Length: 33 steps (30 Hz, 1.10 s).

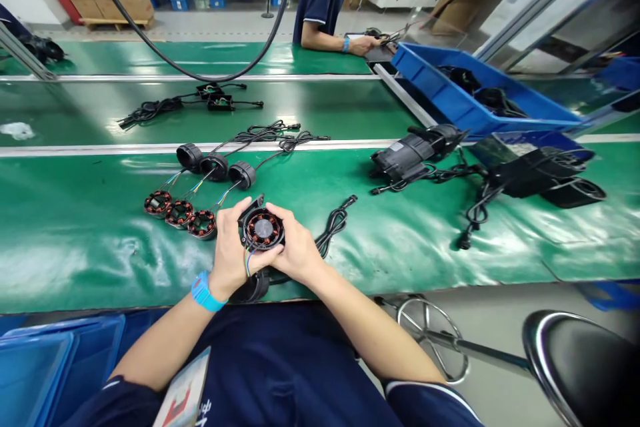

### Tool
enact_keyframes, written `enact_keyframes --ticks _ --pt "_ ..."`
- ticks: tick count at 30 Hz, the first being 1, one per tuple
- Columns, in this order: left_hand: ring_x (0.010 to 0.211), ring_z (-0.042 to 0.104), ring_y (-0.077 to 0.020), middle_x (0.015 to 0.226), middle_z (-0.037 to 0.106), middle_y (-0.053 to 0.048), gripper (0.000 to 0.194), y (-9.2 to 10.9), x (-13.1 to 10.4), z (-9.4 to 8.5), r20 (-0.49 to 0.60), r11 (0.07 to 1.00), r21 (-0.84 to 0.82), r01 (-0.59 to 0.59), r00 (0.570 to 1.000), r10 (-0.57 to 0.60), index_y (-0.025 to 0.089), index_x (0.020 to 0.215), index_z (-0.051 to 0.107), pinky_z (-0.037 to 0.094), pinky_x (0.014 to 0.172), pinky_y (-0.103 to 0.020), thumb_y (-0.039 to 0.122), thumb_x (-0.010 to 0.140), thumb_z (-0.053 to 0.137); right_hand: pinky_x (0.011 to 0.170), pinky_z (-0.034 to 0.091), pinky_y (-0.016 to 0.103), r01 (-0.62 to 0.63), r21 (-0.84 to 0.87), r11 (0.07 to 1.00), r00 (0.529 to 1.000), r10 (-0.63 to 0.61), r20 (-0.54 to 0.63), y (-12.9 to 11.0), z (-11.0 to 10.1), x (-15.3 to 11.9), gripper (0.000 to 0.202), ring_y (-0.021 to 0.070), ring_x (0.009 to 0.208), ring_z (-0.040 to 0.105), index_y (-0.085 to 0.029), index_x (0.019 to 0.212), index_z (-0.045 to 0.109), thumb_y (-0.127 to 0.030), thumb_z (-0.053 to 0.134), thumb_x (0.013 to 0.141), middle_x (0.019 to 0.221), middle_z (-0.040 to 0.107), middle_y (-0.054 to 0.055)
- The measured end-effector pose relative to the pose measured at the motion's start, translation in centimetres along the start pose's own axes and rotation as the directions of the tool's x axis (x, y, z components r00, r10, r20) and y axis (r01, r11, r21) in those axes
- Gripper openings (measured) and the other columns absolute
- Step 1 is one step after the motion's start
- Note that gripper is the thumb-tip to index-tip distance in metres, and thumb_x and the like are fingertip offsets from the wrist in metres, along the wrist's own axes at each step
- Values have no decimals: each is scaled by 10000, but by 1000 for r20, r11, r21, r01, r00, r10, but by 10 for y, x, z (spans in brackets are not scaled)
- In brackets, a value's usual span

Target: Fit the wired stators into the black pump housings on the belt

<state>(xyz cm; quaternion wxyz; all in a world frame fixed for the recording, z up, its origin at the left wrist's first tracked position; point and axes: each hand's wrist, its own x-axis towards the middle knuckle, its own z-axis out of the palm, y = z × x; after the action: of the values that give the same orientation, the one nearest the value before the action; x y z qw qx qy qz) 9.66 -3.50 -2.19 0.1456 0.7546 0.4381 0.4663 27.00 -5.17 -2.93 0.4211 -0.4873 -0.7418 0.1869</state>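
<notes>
Between my two hands is a motor stator [264, 229] with copper windings, seated in a black housing, its round face turned up. My left hand [231, 243] grips the left side, and my right hand [297, 243] wraps the right side. Coloured wires [247, 261] run down from it toward a black round cap [253, 288] at the table edge, partly hidden under my hands. A coiled black cable [333, 227] lies just right of my right hand. Left of my left hand sit three more stators [179, 213], wired to three black caps [215, 165].
Black motor assemblies [415, 150] and cables lie on the right of the green table [400, 247]. A blue bin [475, 93] stands behind them. Wired parts [215, 99] rest farther back. Across the table a co-worker's hand [364, 45] handles something. A stool [575, 360] is at lower right.
</notes>
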Motion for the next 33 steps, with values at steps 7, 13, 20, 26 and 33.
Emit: enact_keyframes --ticks 7,13,20,26,33 --pt "1089 560 -281 1201 532 -90 821 10 23 -27 -303 944 262 -198 912 275 274 1317 466 523 912 -440 473 657 913 657 572 294 -231 642 732 919 -53 391 -44 -13 -46 339 152 661 650 -201 1020 689 -473 786 844 786 681 21" --pt "1063 524 -257 1165 427 -67 668 34 37 -51 -389 866 424 -264 811 437 305 1136 509 559 873 -408 356 631 942 649 556 262 -665 745 -43 742 78 666 -52 49 -67 776 189 911 681 -286 1298 505 -640 854 701 1241 608 97" --pt "1096 491 -244 1120 392 -57 509 39 18 -53 -388 938 323 -129 885 255 274 1066 630 534 954 -411 377 671 933 696 598 404 -186 897 401 945 323 52 -52 24 -61 1169 275 889 657 -375 1441 297 -820 843 507 1249 566 122" --pt "1139 489 -263 1102 380 -62 279 31 -9 -30 -167 992 123 -22 985 43 214 777 685 524 937 -396 336 663 908 935 583 514 -76 565 822 903 297 -311 -76 -9 -15 947 322 1080 654 -318 1490 197 -641 749 790 1394 482 187" --pt "1055 514 -239 1045 424 -53 349 11 -28 -30 57 1000 -2 -7 998 7 204 925 643 512 948 -418 340 694 868 906 608 404 -112 391 914 940 225 -255 -25 -14 26 710 261 1081 668 -205 1404 414 -405 750 811 1327 590 162"
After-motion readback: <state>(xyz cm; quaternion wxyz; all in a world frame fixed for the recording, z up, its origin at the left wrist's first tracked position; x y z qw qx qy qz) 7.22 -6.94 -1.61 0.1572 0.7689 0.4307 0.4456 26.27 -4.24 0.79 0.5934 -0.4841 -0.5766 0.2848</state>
